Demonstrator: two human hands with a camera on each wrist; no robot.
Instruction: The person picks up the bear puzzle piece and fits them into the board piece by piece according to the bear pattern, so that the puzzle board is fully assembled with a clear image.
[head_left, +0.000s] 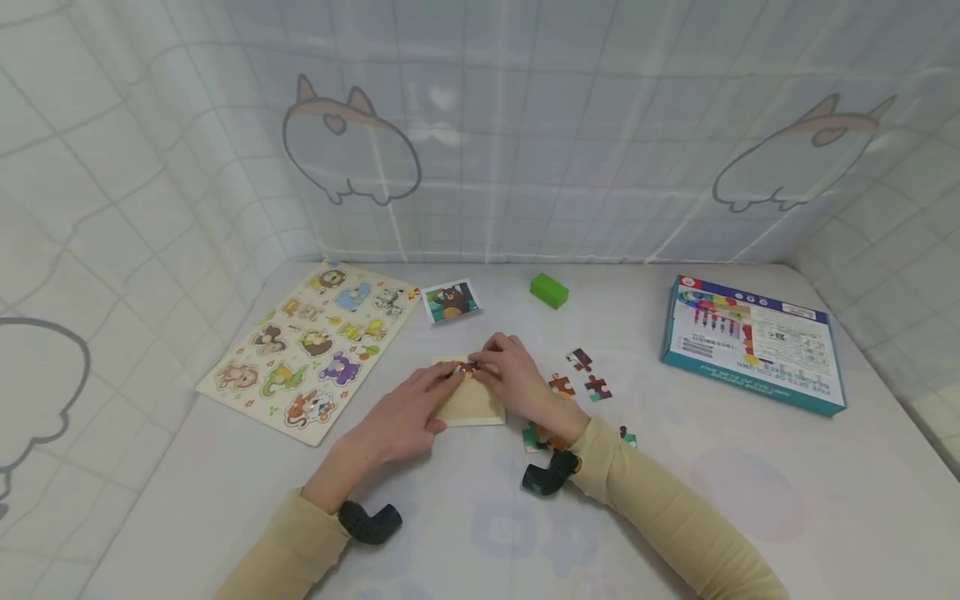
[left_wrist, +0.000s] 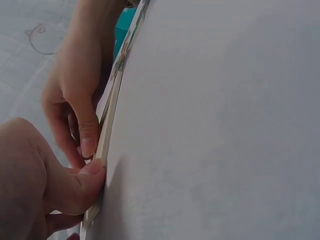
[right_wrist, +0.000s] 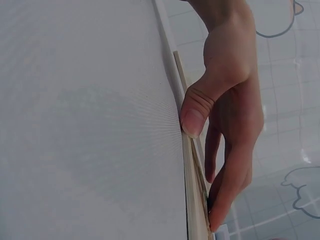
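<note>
A small square wooden puzzle board [head_left: 471, 407] lies on the table in the head view, bare wood over most of its face. At its far edge sits a brown jigsaw piece [head_left: 468, 367], partly covered by fingers. My left hand [head_left: 405, 414] holds the board at its left side, thumb [left_wrist: 92, 167] against the near edge and index finger reaching to the piece. From the other side, my right hand [head_left: 517, 381] pinches the piece between thumb and fingers. Several loose jigsaw pieces [head_left: 598, 387] lie right of the board, some partly hidden under my right forearm.
A large animal puzzle board [head_left: 311, 350] lies at the left. Behind the small board are a bear picture card [head_left: 451, 302] and a green block [head_left: 549, 290]. A boxed toy set [head_left: 753, 343] lies at the right. A tiled-pattern wall covering [head_left: 525, 167] rises behind the table.
</note>
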